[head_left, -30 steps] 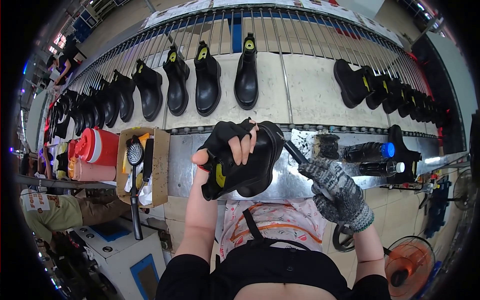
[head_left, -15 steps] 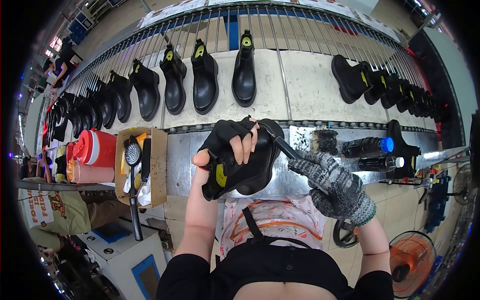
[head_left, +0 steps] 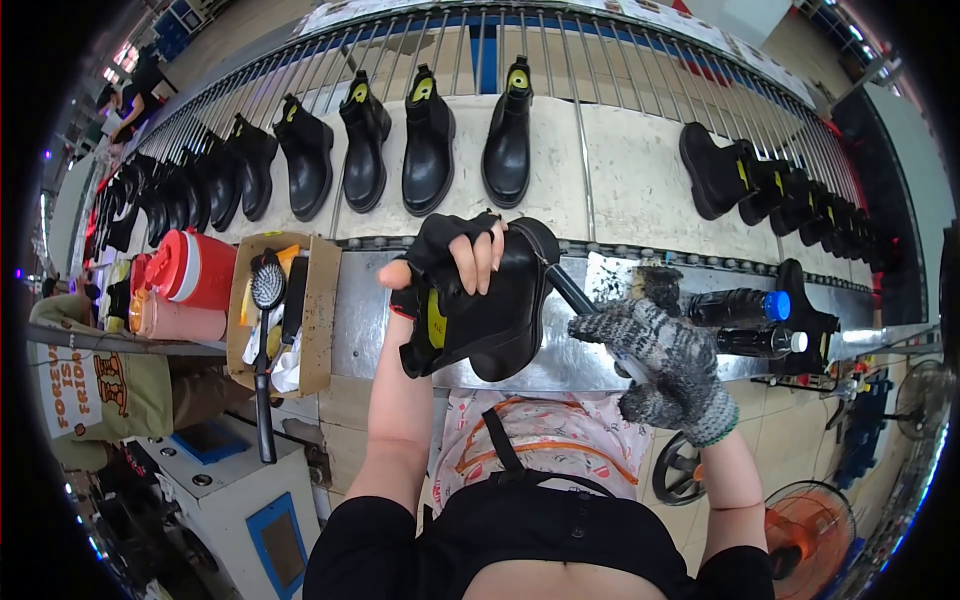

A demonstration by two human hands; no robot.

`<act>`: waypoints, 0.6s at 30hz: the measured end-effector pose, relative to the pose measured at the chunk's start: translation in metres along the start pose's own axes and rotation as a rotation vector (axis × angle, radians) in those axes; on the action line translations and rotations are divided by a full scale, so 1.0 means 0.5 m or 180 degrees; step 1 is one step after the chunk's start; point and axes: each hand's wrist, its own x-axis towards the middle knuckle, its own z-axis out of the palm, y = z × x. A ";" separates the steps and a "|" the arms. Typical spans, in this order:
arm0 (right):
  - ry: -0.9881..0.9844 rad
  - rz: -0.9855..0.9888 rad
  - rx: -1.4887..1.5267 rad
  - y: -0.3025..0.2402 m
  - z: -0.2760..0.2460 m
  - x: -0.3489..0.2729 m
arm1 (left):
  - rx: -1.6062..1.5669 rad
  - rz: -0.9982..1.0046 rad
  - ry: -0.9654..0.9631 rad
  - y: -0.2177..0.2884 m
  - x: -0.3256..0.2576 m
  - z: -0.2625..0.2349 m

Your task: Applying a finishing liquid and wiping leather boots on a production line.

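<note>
A black ankle boot point(head_left: 500, 315) with a yellow-green insole is gripped by my left hand point(head_left: 458, 255), which wears a black fingerless glove. The boot is held tilted over the metal bench, its opening toward my left forearm and its sole facing right. My right hand point(head_left: 655, 355), in a grey knitted glove, is closed on a slim dark tool point(head_left: 572, 292). The tool's far end meets the sole edge near the heel or toe; I cannot tell which, and its tip is hidden.
Black boots point(head_left: 428, 145) stand in a row across the pale conveyor point(head_left: 630, 170). Right of my right hand lie two dark bottles point(head_left: 740, 307), a black-smeared pad point(head_left: 657, 285) and another boot point(head_left: 800, 310). At left are a cardboard box point(head_left: 318, 330) with a brush point(head_left: 268, 285), and a red jug point(head_left: 195, 280).
The held boot has shifted slightly left and up with my left hand. The right hand has moved a little left and down with the tool. The conveyor boots appear slightly further right.
</note>
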 end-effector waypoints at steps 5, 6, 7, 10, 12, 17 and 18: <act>-0.0009 0.0101 0.0161 0.025 0.076 0.016 | -0.0131 0.0439 0.0458 0.002 -0.020 -0.021; -0.0035 0.0150 0.0386 0.026 0.084 0.020 | -0.0025 0.0389 0.0498 0.006 -0.033 -0.035; -0.0047 0.0133 0.0395 0.031 0.097 0.024 | -0.0008 0.0389 0.0513 0.008 -0.045 -0.048; 0.0100 -0.0176 0.0633 0.037 0.127 0.040 | -0.0019 0.0580 0.0522 0.010 -0.047 -0.071; 0.0050 -0.0143 0.0631 0.038 0.139 0.042 | -0.0010 0.0511 0.0699 0.016 -0.068 -0.086; -0.0097 -0.0072 0.0741 0.062 0.185 0.038 | -0.0100 0.0419 0.1105 0.029 -0.099 -0.114; -0.0076 -0.0082 0.0865 0.069 0.195 0.038 | -0.0129 0.0483 0.1078 0.029 -0.107 -0.125</act>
